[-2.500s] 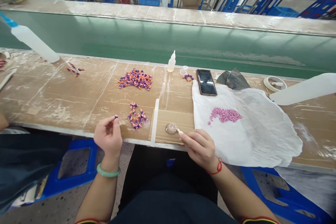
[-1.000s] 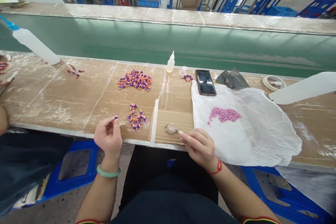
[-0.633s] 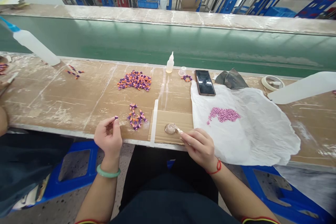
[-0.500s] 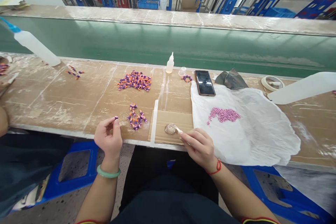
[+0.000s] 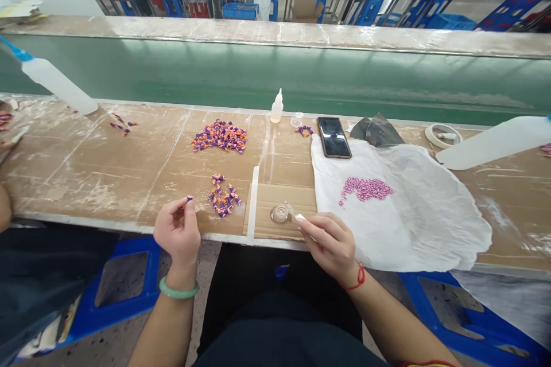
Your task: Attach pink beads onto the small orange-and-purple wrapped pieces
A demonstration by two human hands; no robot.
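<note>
My left hand (image 5: 177, 228) pinches a small purple piece (image 5: 189, 199) between thumb and forefinger, just above the table's front edge. My right hand (image 5: 329, 241) is closed on a thin whitish stick (image 5: 297, 214). The stick's far tip is beside a small clear dish (image 5: 279, 214), which stands on a piece of cardboard (image 5: 275, 231); I cannot tell if it touches. Between my hands lies a small group of purple and orange pieces (image 5: 222, 204). A larger heap of similar pieces (image 5: 220, 136) is farther back.
A white cloth (image 5: 430, 212) on the right bears tiny pink pieces (image 5: 365, 189) and a phone (image 5: 334, 137). Behind stand a small dropper bottle (image 5: 276, 108) and a tape roll (image 5: 443, 135). Large white bottles lean at left (image 5: 60, 85) and right (image 5: 495, 143). A co-worker's arm (image 5: 4, 206) is at far left.
My right hand has drawn slightly right and back, and the stick's tip has shifted to the dish's right edge. My left hand keeps its pinch on the purple piece. The view has tilted slightly.
</note>
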